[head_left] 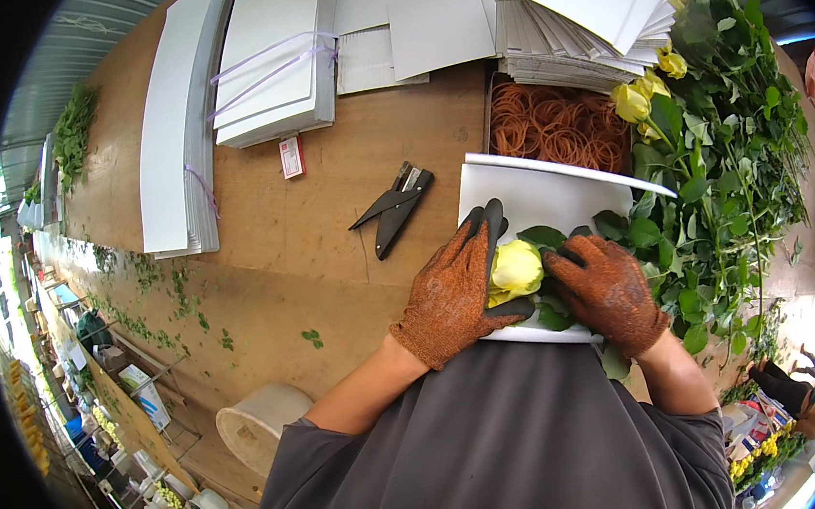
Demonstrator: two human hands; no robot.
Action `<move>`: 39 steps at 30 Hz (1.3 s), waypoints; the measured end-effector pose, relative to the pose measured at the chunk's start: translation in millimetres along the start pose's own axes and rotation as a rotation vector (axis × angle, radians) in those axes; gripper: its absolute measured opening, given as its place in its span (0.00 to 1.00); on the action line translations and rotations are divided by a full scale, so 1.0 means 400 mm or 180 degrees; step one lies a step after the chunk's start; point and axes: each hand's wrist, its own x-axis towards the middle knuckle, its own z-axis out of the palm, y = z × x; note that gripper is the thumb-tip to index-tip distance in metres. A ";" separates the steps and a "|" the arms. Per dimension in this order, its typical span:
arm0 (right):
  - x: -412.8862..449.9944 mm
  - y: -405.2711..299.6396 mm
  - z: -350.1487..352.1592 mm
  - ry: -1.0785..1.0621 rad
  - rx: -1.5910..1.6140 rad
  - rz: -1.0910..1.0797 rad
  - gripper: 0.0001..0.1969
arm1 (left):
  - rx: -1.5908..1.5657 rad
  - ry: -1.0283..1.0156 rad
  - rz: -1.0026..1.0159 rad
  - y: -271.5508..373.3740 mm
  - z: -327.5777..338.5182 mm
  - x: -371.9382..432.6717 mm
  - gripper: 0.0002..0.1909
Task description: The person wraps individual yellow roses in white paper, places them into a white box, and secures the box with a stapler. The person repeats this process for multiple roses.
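A pale yellow rose (516,272) lies on a white cardboard sheet (492,178) in front of my body. My left hand (451,291), in a brown and black work glove, cups the left side of the bloom, fingers above it and thumb below. Gloved the same way, my right hand (603,288) grips behind the bloom, among green leaves (544,237); the stem there is hidden by the hand. The sheet's far edge stands bent up, and its near edge (541,331) shows close to my dark apron.
Beyond the sheet is a box of brown rubber bands (556,121). A black stapler (396,208) and a staple box (291,157) lie on the wooden table (288,221). White cardboard stacks (270,55) stand behind. Leafy rose stems (720,176) fill the right; a bucket (262,420) is lower left.
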 end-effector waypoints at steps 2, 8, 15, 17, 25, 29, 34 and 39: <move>-0.006 0.002 0.025 0.0009 -0.0083 -0.0052 0.18 | -0.0098 0.0117 0.0024 0.004 -0.001 0.003 0.50; -0.019 0.000 0.002 -0.0386 -0.0356 -0.0033 0.16 | 0.0397 -0.0435 0.0385 0.030 -0.043 0.024 0.32; 0.083 0.244 -0.267 0.1854 0.0423 0.1519 0.19 | 0.0637 -0.0514 0.0450 0.045 -0.056 0.025 0.34; 0.075 0.404 -0.203 0.1119 -0.0107 0.1791 0.22 | 0.0715 -0.0552 0.0498 0.057 -0.063 0.034 0.34; 0.043 0.394 -0.221 0.0731 0.0687 0.1538 0.22 | 0.0167 -0.0028 0.0403 0.030 -0.008 0.061 0.19; 0.035 0.451 -0.110 0.0016 0.0317 0.1471 0.25 | 0.0171 -0.0010 0.0351 0.035 -0.011 0.056 0.19; 0.034 0.350 -0.202 0.0363 0.1260 0.1958 0.17 | 0.0212 0.0170 0.0442 0.021 -0.005 0.057 0.17; -0.077 0.146 -0.339 0.1148 0.1306 0.1075 0.17 | 0.0175 0.0290 0.0323 0.014 0.005 0.054 0.14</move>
